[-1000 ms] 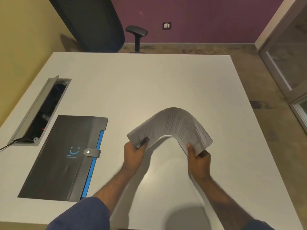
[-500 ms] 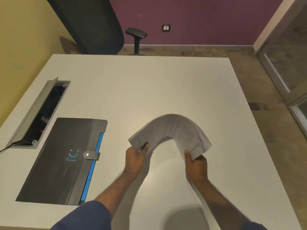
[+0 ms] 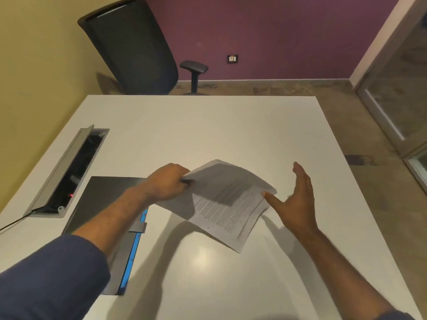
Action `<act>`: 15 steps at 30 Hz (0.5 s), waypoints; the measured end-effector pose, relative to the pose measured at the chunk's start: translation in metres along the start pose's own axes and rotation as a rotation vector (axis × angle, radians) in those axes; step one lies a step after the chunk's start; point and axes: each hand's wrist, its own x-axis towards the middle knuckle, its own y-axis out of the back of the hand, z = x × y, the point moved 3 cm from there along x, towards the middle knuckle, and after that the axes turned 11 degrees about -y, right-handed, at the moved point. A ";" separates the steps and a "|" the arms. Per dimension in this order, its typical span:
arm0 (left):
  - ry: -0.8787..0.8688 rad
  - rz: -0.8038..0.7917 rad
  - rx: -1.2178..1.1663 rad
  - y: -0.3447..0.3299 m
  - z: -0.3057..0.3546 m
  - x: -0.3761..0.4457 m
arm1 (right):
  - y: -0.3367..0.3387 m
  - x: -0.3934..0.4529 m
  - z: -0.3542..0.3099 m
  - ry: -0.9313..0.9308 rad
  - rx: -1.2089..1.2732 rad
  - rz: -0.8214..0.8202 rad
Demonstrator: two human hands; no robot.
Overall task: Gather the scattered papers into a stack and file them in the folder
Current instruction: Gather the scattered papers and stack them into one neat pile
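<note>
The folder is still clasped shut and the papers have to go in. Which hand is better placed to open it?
Left is nearer, but the left hand grips the paper stack above the folder. The right hand is open and free, though across the stack. Probably the right reaches over.

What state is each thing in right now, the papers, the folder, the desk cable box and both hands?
paper stack: gathered, held off the table
folder: flat, strap closed
cable box: lid open
left hand: gripping the stack's edge
right hand: open, thumb by the stack
</note>
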 end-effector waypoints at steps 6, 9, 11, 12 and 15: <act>-0.156 -0.129 0.047 0.031 0.038 0.009 | -0.019 0.008 -0.048 0.148 -0.088 -0.590; -0.195 -0.159 0.124 0.038 0.050 0.011 | -0.028 0.006 -0.046 0.082 0.057 -0.651; -0.216 -0.149 0.167 0.041 0.050 0.011 | -0.030 0.003 -0.042 0.041 0.120 -0.670; -0.225 -0.131 0.189 0.042 0.048 0.010 | -0.031 0.001 -0.041 0.031 0.143 -0.673; -0.315 0.068 0.279 0.044 0.034 0.007 | -0.025 -0.001 -0.039 -0.022 0.183 -0.657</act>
